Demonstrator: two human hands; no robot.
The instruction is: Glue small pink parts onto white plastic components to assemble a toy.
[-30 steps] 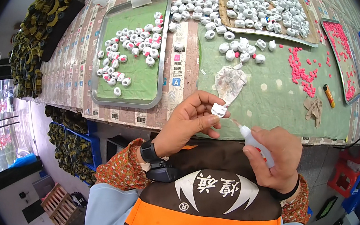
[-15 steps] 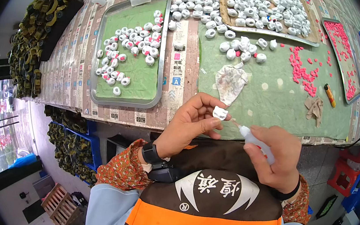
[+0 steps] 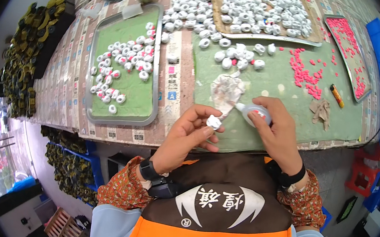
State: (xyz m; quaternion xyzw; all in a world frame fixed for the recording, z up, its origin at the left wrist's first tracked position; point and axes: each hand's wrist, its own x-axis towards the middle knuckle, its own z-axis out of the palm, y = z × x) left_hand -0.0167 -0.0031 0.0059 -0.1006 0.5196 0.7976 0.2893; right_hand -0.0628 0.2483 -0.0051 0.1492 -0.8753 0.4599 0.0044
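Observation:
Between the thumb and fingers of my left hand (image 3: 189, 135) is a small white molded piece (image 3: 214, 122), held just above the front edge of the table. My right hand (image 3: 278, 133) grips a translucent squeeze bottle (image 3: 258, 114); its thin nozzle points left, over a stained white cloth (image 3: 227, 92) on the green mat (image 3: 268, 87). Nozzle and white piece are apart. Beyond the cloth lies a loose cluster of similar white pieces (image 3: 236, 53), a few with pink bits. Small pink parts (image 3: 304, 73) are scattered to the right.
On the left, a green-lined metal tray (image 3: 157, 86) holds white pieces with pink parts. Another tray (image 3: 265, 37) at the back is heaped with white pieces. A tray of pink parts (image 3: 348, 43), a yellow-orange tube (image 3: 337, 96) and a beige rag (image 3: 320, 113) lie to the right.
My right hand has lifted the bottle forward and left, from beside the white piece to over the cloth. My left hand has shifted left with the piece, and the whole view has moved slightly.

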